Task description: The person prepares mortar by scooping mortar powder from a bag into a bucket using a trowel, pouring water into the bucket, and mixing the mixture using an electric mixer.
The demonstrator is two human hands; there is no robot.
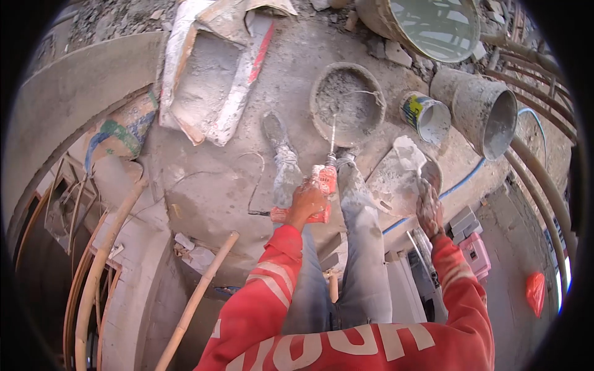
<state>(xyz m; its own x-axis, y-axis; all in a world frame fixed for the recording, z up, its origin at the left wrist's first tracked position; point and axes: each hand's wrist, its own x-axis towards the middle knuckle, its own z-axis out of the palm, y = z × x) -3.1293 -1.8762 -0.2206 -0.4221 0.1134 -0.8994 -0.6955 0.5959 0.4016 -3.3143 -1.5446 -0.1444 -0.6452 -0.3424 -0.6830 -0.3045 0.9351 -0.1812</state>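
My left hand [307,203] is wrapped round the handle of a red power drill [327,180]. The drill's long mixing rod [334,131] reaches down into a round tub [317,117] of wet grey mortar [346,99]. A black cord [252,201] trails off to the left from the drill's base. My right hand [429,209], coated in grey, is closed at the near edge of a pale, powder-caked piece [402,173] with a rounded rim beside it. Exactly what the fingers grip there is hidden. My feet stand just short of the tub.
An opened cement bag [179,111] lies at upper left. A small labelled pail [411,110], a tipped grey bucket [461,93] and a large drum of water [387,28] stand right. A blue hose [464,180] crosses the floor; bamboo poles [198,297] lean at the raised edge.
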